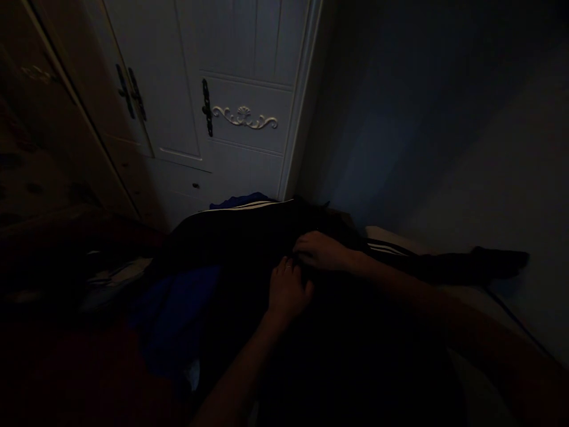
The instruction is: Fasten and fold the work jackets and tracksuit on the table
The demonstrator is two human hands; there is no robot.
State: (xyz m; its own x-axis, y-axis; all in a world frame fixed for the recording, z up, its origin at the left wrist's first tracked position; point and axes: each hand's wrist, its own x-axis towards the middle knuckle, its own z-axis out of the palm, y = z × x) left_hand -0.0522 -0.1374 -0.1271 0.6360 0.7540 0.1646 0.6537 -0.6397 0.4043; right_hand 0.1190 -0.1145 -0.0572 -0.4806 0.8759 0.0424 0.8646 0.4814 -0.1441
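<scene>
A black garment point(240, 237) with white stripes on its sleeves lies spread out in dim light. My left hand point(288, 289) rests on its dark cloth, fingers bent, with a ring on one finger. Just above and to the right, my right hand point(317, 250) has its fingers curled at the same cloth, close to my left fingertips. Whether either hand pinches the fabric is too dark to tell. One striped sleeve point(471, 267) stretches out to the right.
Blue cloth point(178, 308) lies beside the black garment on the left. Behind stands a white wardrobe point(244, 53) with dark handles and a carved ornament. A pale wall point(444, 118) rises at the right. Reddish cloth point(89, 373) shows at the lower left.
</scene>
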